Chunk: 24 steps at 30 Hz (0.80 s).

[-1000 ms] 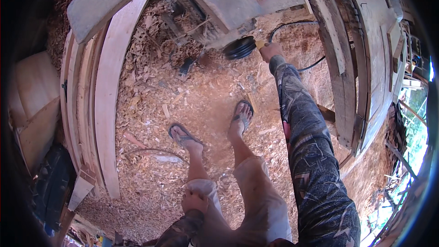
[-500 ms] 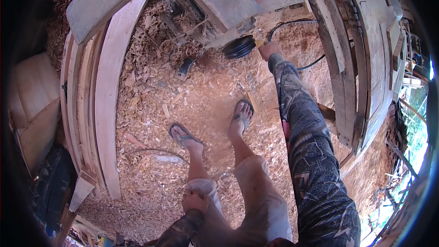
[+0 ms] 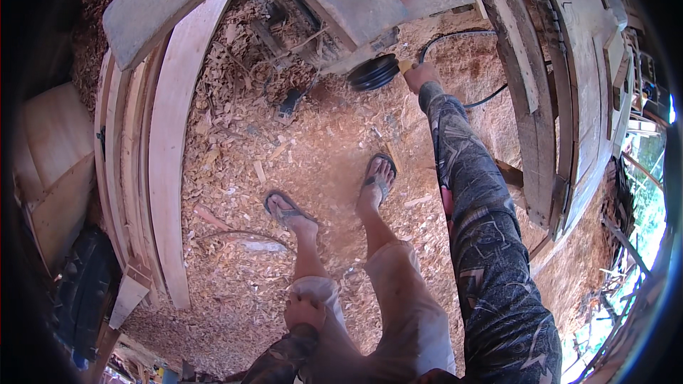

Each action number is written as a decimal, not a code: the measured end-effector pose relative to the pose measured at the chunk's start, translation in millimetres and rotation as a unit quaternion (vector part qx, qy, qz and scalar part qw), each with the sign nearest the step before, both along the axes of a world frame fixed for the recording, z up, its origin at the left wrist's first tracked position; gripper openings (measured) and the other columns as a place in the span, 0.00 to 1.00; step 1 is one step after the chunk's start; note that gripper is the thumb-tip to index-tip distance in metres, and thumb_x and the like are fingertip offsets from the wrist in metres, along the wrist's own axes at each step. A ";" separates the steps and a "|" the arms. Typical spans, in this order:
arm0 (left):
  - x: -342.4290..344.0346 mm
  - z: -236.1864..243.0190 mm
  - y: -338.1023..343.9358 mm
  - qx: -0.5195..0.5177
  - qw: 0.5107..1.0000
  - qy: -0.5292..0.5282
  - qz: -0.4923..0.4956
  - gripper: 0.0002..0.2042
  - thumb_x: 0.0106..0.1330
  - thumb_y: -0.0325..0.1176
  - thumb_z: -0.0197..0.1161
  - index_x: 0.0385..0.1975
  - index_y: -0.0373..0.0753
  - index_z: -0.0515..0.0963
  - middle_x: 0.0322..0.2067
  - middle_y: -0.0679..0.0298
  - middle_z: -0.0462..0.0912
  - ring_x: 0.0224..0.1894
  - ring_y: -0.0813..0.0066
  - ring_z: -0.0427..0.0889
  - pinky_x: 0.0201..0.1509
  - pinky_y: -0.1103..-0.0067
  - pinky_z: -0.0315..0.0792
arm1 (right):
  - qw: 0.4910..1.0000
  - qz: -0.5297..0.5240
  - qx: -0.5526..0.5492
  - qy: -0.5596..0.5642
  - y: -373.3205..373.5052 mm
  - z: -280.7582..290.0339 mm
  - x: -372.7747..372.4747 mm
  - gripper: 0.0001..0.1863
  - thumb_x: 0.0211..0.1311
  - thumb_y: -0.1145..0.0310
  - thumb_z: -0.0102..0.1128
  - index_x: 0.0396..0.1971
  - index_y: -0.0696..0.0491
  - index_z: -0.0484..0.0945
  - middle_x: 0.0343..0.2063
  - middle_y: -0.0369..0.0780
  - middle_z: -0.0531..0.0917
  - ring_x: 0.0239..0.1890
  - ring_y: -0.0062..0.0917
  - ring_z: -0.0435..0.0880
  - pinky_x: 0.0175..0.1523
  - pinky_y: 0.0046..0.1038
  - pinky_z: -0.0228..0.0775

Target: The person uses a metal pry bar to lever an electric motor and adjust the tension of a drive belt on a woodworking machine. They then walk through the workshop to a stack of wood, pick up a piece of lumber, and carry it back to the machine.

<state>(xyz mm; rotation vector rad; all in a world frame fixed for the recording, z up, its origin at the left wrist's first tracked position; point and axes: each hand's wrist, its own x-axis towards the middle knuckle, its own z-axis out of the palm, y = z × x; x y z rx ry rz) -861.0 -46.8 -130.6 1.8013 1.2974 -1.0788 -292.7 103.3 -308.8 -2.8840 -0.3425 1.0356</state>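
Observation:
My right hand point(image 3: 422, 78) reaches far forward, its fingers closed on a small yellowish block point(image 3: 405, 67). The block's front end is at the side of a black grooved pulley wheel point(image 3: 373, 72); I cannot tell whether they touch. The wheel sits beside the near end of a dusty wooden bench-like frame point(image 3: 341, 0). Resting on my left thigh, my left hand point(image 3: 304, 312) has its fingers curled, and nothing shows in it.
Long pale planks point(image 3: 171, 156) stand on the left, near a black tyre point(image 3: 84, 291). Wood shavings point(image 3: 242, 270) cover the ground around my sandalled feet. A black cable point(image 3: 487, 99) loops beyond my right forearm. Weathered boards point(image 3: 523, 99) line the right side.
Almost nothing differs. The view has shifted very slightly, while both hands keep their places, the right at the wheel and the left on my thigh.

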 end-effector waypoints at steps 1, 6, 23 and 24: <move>-0.9 0.2 0.7 0.001 1.000 0.002 0.000 0.14 0.55 0.44 0.60 0.35 0.42 0.81 0.42 0.52 0.74 0.44 0.51 0.77 0.45 0.60 0.76 | 1.000 -0.016 0.003 0.009 2.5 -0.4 -2.1 0.21 0.54 0.61 0.58 0.44 0.59 0.81 0.47 0.52 0.80 0.52 0.43 0.79 0.58 0.37 0.69; -2.4 -0.6 1.4 0.002 1.000 0.010 -0.006 0.15 0.55 0.44 0.59 0.36 0.42 0.80 0.42 0.52 0.74 0.44 0.50 0.77 0.46 0.59 0.76 | 0.998 0.035 0.015 -0.051 -2.4 -13.1 -3.9 0.22 0.56 0.54 0.56 0.40 0.57 0.82 0.39 0.51 0.82 0.46 0.42 0.81 0.52 0.37 0.71; -0.4 -0.7 6.8 0.001 1.000 0.005 -0.021 0.15 0.55 0.44 0.59 0.35 0.39 0.80 0.42 0.52 0.75 0.43 0.51 0.78 0.45 0.60 0.76 | 0.999 0.023 0.016 -0.015 -5.3 -19.7 0.9 0.20 0.55 0.58 0.59 0.43 0.55 0.82 0.47 0.51 0.81 0.53 0.43 0.78 0.58 0.36 0.68; -1.3 -0.5 7.0 0.001 1.000 0.005 -0.019 0.15 0.55 0.44 0.59 0.35 0.39 0.80 0.42 0.52 0.74 0.43 0.51 0.78 0.45 0.60 0.76 | 1.000 0.019 0.017 -0.009 -4.3 -18.6 -1.1 0.20 0.55 0.57 0.59 0.43 0.55 0.82 0.47 0.51 0.81 0.53 0.43 0.78 0.58 0.36 0.68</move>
